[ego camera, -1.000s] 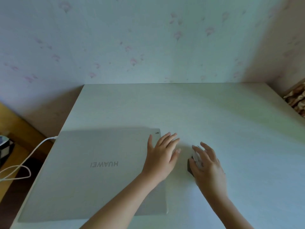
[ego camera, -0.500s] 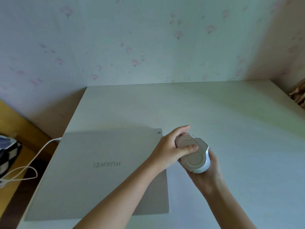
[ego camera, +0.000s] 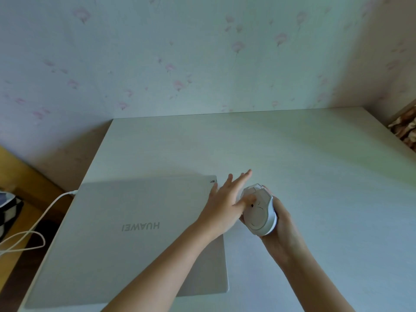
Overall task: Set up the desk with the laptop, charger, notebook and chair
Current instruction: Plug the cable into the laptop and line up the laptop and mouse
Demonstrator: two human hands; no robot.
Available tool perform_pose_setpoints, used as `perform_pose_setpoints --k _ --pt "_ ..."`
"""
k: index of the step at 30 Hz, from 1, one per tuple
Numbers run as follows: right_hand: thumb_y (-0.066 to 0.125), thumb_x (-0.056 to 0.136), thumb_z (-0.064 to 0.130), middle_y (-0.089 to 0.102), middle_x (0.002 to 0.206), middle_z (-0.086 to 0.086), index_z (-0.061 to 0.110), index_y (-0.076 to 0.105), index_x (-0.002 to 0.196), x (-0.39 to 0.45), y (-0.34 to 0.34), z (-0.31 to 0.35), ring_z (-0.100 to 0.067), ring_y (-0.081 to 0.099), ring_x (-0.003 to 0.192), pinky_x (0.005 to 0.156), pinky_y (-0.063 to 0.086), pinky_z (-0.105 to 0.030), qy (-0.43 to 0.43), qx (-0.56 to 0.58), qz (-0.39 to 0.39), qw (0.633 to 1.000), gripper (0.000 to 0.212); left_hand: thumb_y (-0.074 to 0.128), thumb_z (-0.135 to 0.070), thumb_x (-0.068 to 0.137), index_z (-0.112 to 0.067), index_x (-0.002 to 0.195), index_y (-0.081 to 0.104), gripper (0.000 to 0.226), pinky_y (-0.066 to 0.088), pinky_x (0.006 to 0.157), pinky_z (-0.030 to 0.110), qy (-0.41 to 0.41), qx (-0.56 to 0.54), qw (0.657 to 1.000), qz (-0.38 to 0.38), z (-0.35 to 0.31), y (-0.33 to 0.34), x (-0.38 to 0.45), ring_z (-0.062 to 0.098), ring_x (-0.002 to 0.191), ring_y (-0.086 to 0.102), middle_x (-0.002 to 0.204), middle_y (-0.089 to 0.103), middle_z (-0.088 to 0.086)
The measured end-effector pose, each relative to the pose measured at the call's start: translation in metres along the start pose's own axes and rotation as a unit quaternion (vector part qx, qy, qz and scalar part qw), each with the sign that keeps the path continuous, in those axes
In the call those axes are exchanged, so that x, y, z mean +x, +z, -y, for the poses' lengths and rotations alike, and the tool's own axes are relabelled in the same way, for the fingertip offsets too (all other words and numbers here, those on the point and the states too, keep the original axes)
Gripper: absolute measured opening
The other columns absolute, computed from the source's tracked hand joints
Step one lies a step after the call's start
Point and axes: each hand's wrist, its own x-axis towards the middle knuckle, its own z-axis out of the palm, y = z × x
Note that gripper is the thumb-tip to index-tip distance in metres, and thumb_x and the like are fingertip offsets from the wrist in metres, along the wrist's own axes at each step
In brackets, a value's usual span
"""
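A closed silver laptop (ego camera: 126,239) lies on the left part of the white desk (ego camera: 315,176), its logo facing me. A white charger cable (ego camera: 33,224) runs from its far left corner off the desk edge. My right hand (ego camera: 281,224) grips a white computer mouse (ego camera: 258,212), turned so its underside faces up, just right of the laptop and above the desk. My left hand (ego camera: 227,203) has straight spread fingers, and its thumb presses the mouse's underside.
A flowered wall stands behind the desk. A wooden floor and a checked black-and-white object (ego camera: 9,212) lie to the left, below the desk edge. A brown crumpled thing (ego camera: 405,129) shows at the right edge.
My right hand lifted the mouse off the desk and turned its underside up. My left hand left the laptop lid, gripped the mouse briefly, and now spreads its fingers with the thumb on it.
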Motion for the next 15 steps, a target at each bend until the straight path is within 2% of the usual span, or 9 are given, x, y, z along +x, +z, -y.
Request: perform_pose_setpoints --k 2,4,5,7,9,12,13,15 --pt "0.044 0.096 0.025 0.064 0.121 -0.012 0.015 0.054 0.127 0.000 0.000 -0.001 -0.027 0.064 0.106 0.092 0.049 -0.053 -0.025 -0.067 -0.034 0.997 0.034 0.046 -0.037 0.099 -0.037 0.150 0.017 0.059 0.000 0.119 0.041 0.019 0.071 0.996 -0.051 0.007 -0.001 0.000 0.011 0.147 0.003 0.158 0.022 -0.006" --pt "0.060 0.088 0.021 0.069 0.109 -0.007 0.022 0.061 0.118 -0.001 0.004 -0.001 -0.023 0.068 0.091 0.083 0.053 -0.048 -0.072 -0.155 -0.077 0.982 0.030 0.044 -0.041 0.098 -0.033 0.151 0.017 0.061 0.000 0.119 0.041 0.030 0.122 0.989 -0.080 0.017 -0.002 0.000 0.013 0.147 0.004 0.158 0.022 -0.007" --pt "0.067 0.084 0.018 0.068 0.111 -0.005 0.026 0.063 0.114 -0.002 0.006 -0.002 -0.020 0.067 0.092 0.082 0.054 -0.043 -0.109 -0.220 -0.098 0.965 0.031 0.042 -0.044 0.098 -0.032 0.151 0.018 0.060 0.001 0.118 0.041 0.041 0.154 0.983 -0.093 0.022 -0.003 -0.001 0.014 0.147 0.006 0.157 0.024 -0.006" --pt "0.073 0.079 0.019 0.057 0.124 0.007 0.031 0.065 0.109 0.000 0.008 -0.006 -0.007 0.060 0.104 0.088 0.052 -0.034 -0.198 -0.387 -0.131 0.891 0.033 0.035 -0.049 0.097 -0.028 0.151 0.023 0.059 0.005 0.117 0.044 0.067 0.227 0.964 -0.124 0.034 -0.002 -0.003 0.019 0.147 0.013 0.155 0.030 -0.001" --pt "0.075 0.075 0.024 0.047 0.131 0.014 0.030 0.064 0.111 0.003 0.008 -0.012 -0.001 0.054 0.108 0.084 0.052 -0.031 -0.267 -0.541 -0.154 0.783 0.038 0.029 -0.051 0.096 -0.024 0.148 0.029 0.059 0.016 0.114 0.048 0.077 0.293 0.942 -0.145 0.045 0.001 -0.005 0.024 0.144 0.024 0.151 0.038 0.003" --pt "0.076 0.070 0.028 0.052 0.130 0.003 0.026 0.063 0.109 0.010 0.007 -0.024 -0.019 0.060 0.105 0.064 0.053 -0.030 -0.335 -0.678 -0.159 0.634 0.041 0.034 -0.048 0.094 -0.019 0.142 0.042 0.056 0.035 0.106 0.055 0.068 0.341 0.924 -0.159 0.061 0.005 -0.008 0.024 0.137 0.039 0.144 0.048 0.005" --pt "0.077 0.067 0.026 0.055 0.128 0.000 0.024 0.064 0.106 0.013 0.006 -0.027 -0.023 0.061 0.102 0.060 0.050 -0.029 -0.341 -0.704 -0.161 0.601 0.041 0.035 -0.047 0.093 -0.017 0.139 0.046 0.056 0.040 0.103 0.055 0.065 0.346 0.922 -0.163 0.064 0.006 -0.010 0.024 0.134 0.043 0.142 0.051 0.005" --pt "0.079 0.062 0.024 0.059 0.124 -0.004 0.021 0.066 0.103 0.017 0.003 -0.034 -0.027 0.063 0.099 0.055 0.050 -0.030 -0.330 -0.734 -0.167 0.570 0.043 0.036 -0.045 0.092 -0.013 0.134 0.053 0.055 0.044 0.099 0.053 0.058 0.347 0.920 -0.173 0.068 0.008 -0.012 0.023 0.129 0.049 0.139 0.054 0.006"
